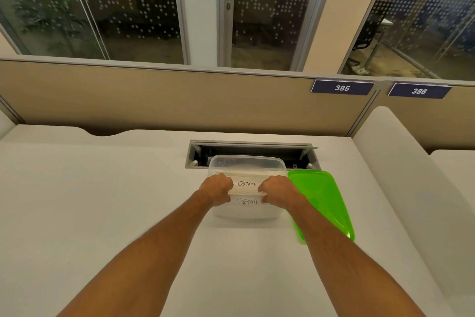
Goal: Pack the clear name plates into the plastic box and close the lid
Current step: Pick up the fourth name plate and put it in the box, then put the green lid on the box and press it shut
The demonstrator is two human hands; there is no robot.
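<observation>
Name plates [246, 189] sit over the clear box [246, 165] on the tabletop [102, 201]; left hand [218, 190] at nine o'clock, right hand [276, 191] at three, each grip pinching the stack's ends, arms outstretched. Green lid [321, 201] lies beside.

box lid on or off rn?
Off. The green lid lies on the desk right of the clear plastic box, whose top is open while both hands grip name plates over it.

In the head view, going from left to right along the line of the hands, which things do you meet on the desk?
Left hand → name plates gripped over the plastic box → right hand → green lid.
</observation>
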